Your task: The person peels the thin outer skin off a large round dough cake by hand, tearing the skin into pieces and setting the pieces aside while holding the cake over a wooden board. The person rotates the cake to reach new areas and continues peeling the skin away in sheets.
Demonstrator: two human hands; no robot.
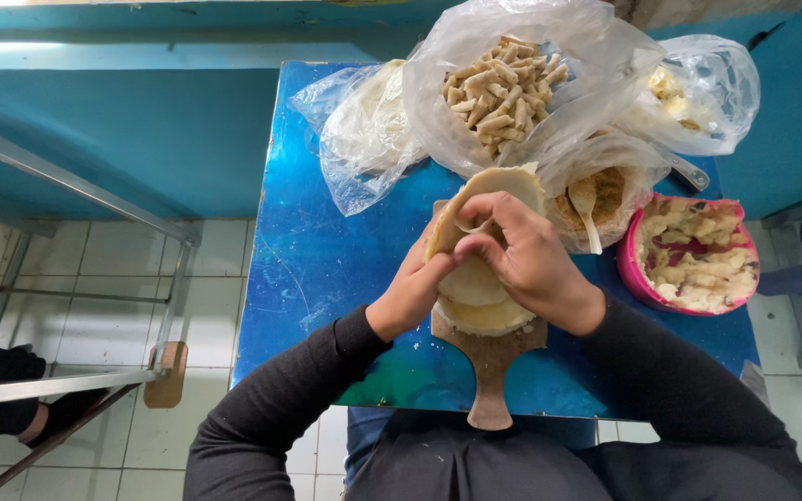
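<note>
While four plastic bags (512, 93) and one pink bowl (693, 255) sit behind, our left hand (415, 292) and right hand (526, 255) both pinch one dough wrapper (489, 186) between them.

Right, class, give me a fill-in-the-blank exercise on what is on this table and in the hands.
1. Both hands, left hand and right hand, fold a round ____ wrapper.
2. The wooden board lies on a ____ table.
3. The finished rolls sit in a clear plastic ____.

Missing words: dough; blue; bag
</note>
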